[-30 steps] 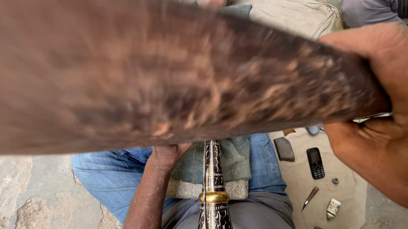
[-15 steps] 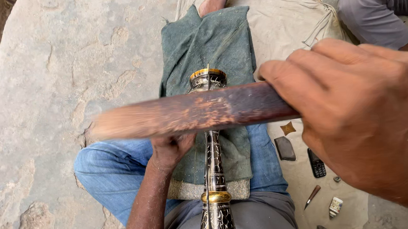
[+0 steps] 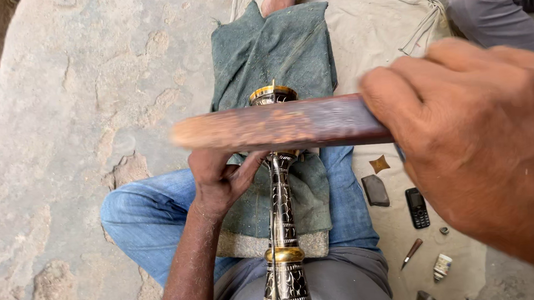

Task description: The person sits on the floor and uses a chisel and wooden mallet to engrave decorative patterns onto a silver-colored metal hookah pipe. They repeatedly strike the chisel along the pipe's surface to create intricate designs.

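Now the right hand [image 3: 483, 149], filling the right of the frame, is clenched around a blurred wooden stick [image 3: 278, 124] lying across centre, while the left hand [image 3: 219, 177] grips the engraved black-and-brass metal piece [image 3: 282, 229] resting along the lap, below the stick. At lower right, on the beige cloth [image 3: 384, 50], lie a dark phone [image 3: 416, 207] and a small white tube [image 3: 441, 266].

The floor [image 3: 61, 119] is rough grey stone, pitted and cracked, with pale worn patches. A beige cloth mat [image 3: 383, 31] lies spread over it on the right, creased, its hem rumpled at the far corner. Daylight falls soft and even, without hard shadows.
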